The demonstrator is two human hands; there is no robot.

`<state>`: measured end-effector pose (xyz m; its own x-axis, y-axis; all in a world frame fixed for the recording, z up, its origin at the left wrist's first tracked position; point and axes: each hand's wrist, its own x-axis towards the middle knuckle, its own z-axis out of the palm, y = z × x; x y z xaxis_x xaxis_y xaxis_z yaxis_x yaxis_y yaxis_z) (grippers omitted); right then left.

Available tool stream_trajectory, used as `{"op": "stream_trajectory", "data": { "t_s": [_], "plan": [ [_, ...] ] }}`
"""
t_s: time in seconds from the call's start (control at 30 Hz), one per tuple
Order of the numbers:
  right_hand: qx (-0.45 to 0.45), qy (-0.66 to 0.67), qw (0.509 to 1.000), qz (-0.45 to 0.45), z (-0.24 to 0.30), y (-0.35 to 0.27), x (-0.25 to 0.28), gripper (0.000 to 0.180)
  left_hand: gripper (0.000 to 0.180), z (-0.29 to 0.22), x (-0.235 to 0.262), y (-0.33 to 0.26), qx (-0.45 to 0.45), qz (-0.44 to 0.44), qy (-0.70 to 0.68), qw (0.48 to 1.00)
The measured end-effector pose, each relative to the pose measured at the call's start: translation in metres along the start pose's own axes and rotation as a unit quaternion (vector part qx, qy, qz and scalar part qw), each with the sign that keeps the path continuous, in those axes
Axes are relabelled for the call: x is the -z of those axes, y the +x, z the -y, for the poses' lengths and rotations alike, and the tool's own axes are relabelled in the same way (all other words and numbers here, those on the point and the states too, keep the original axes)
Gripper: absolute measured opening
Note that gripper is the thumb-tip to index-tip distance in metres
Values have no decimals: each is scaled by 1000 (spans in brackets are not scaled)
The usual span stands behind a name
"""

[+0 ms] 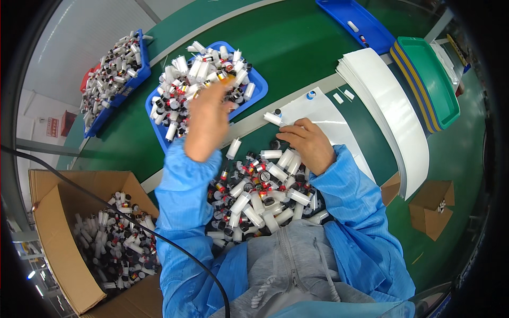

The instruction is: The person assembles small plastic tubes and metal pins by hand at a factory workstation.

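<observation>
My left hand (208, 119) is over the near side of a blue bin (258, 91) heaped with small white cylinders with black caps and red parts. Its fingers are smeared by motion, so whether they grip a piece is unclear. My right hand (310, 143) lies at the far right edge of a loose pile (265, 196) of the same cylinders, close to my body. Its fingers are slightly bent and spread, the tips beside a white cylinder (273, 118). A black cap (274, 144) sits just below those fingertips.
An open cardboard box (63, 238) of such cylinders stands at the left. Another filled blue bin (119, 95) sits far left. Stacked white sheets (389, 116), green trays (429, 79) and a blue tray (355, 21) are at the right. A black cable (132, 217) crosses the lower left.
</observation>
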<state>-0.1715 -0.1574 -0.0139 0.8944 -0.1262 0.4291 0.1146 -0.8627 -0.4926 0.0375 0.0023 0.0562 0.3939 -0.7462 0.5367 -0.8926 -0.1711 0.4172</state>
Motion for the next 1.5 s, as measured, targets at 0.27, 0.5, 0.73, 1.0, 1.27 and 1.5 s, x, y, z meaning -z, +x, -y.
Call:
{"op": "stream_trajectory", "data": {
  "t_s": [0.27,0.5,0.73,1.0,1.27,1.5],
  "plan": [
    [-16,-19,999,27,6,2,-2,44,33,-47,-62,-43,118,188,-210,952],
    [-25,-62,998,14,-5,0,-8,34,47,-54,-72,-48,131,224,-169,951],
    [-14,-92,993,-78,25,15,14,31,30,-52,-64,-44,75,137,-175,972],
    [-71,44,996,-42,21,3,23,28,21,-66,-49,-39,-109,56,-49,991],
    [-156,306,938,-38,24,-8,28,22,24,-75,-45,-38,-98,21,-92,991],
    [-89,233,966,-61,36,4,46,36,24,-73,-34,-27,-13,-43,-123,991]
  ]
}}
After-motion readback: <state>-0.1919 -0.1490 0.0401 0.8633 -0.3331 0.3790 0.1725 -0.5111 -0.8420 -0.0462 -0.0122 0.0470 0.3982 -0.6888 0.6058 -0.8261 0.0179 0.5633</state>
